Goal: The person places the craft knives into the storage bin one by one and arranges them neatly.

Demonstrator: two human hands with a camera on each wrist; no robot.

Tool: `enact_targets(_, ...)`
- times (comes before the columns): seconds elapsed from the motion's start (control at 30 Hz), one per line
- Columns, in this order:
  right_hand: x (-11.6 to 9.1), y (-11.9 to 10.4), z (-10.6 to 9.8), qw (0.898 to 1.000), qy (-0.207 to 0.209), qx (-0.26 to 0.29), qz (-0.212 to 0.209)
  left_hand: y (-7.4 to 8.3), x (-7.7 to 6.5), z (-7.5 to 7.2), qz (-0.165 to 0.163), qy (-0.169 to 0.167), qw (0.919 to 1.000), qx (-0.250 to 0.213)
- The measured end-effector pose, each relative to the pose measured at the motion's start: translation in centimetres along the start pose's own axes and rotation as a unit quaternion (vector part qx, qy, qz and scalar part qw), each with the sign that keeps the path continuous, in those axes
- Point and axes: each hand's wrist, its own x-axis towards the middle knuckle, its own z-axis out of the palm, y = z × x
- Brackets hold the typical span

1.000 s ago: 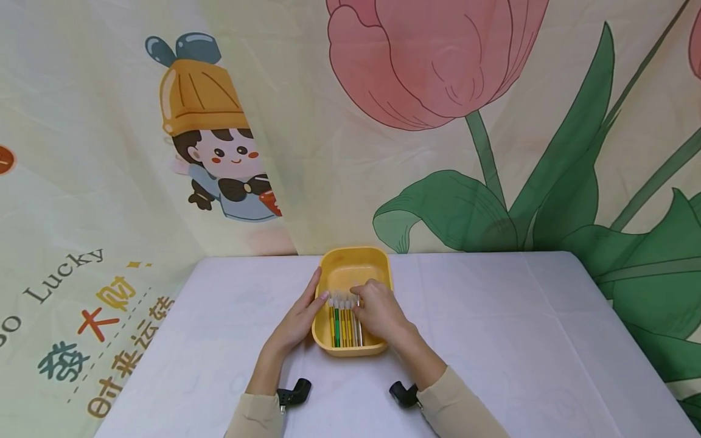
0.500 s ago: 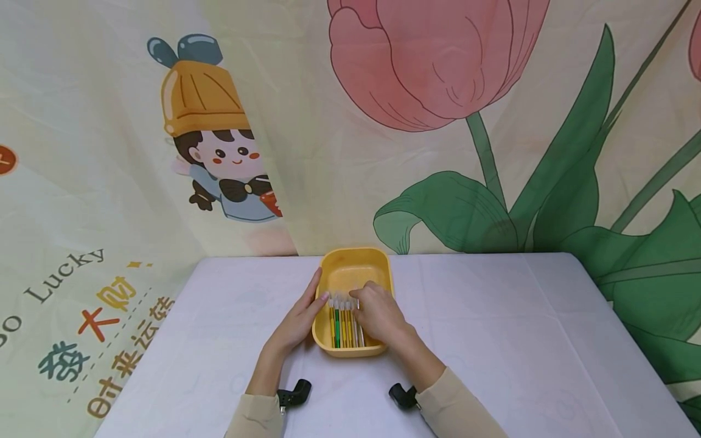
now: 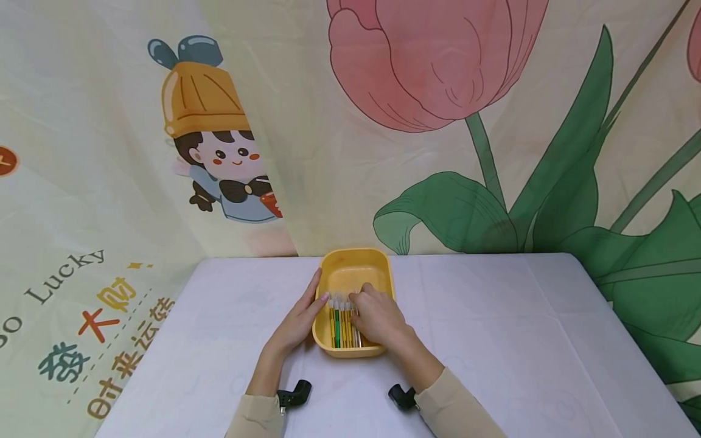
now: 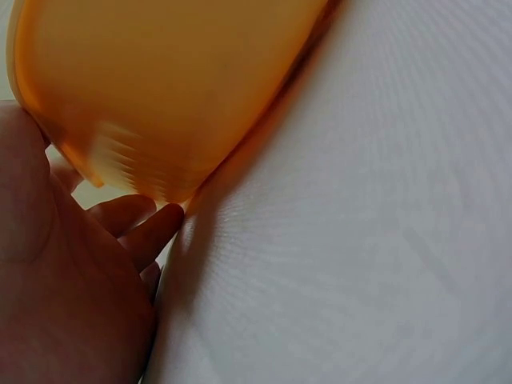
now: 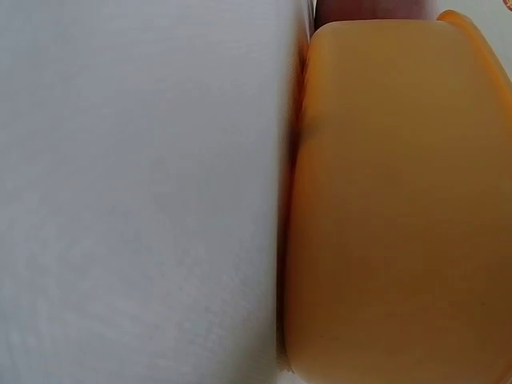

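Observation:
In the head view, a yellow plastic tray (image 3: 353,277) with rounded corners lies on the table. Several slim pens (image 3: 342,322), yellow, green and pale, with clear tips, lie side by side lengthwise in its near half. My left hand (image 3: 296,322) grips the tray's left side, thumb over the rim and fingers along the outer wall; the left wrist view shows fingers (image 4: 152,232) against that wall. Inside the tray, my right hand (image 3: 380,313) is at the rightmost pens with bent fingers. It covers part of them, and whether it pinches any is hidden.
A white cloth covers the table (image 3: 493,316). Behind its far edge hangs a printed curtain (image 3: 328,152) with a tulip and a cartoon figure. Black wrist cameras (image 3: 296,392) sit near the sleeves. The tray's wall (image 5: 400,200) fills much of the right wrist view.
My right hand has shifted slightly left and down within the tray, and the rightmost pens have moved a little left, closer to the others. The left hand and tray stay nearly still.

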Motion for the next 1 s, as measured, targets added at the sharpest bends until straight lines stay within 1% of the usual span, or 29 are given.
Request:
enact_targets(0.23, -0.15, 0.13, 0.15, 1.0, -0.012, -0.016, -0.006, 0.0, -0.02, 0.02, -0.001, 0.001, 1.0, 0.002)
enact_targets(0.7, -0.15, 0.3, 0.19, 0.999, -0.021, -0.032, -0.018, 0.11, 0.02, 0.11, -0.003, 0.004, 1.0, -0.002)
enact_targets(1.0, -0.26, 0.34, 0.28, 0.998, -0.027, -0.054, -0.031, -0.02, -0.01, 0.0, 0.004, -0.002, 1.0, -0.001)
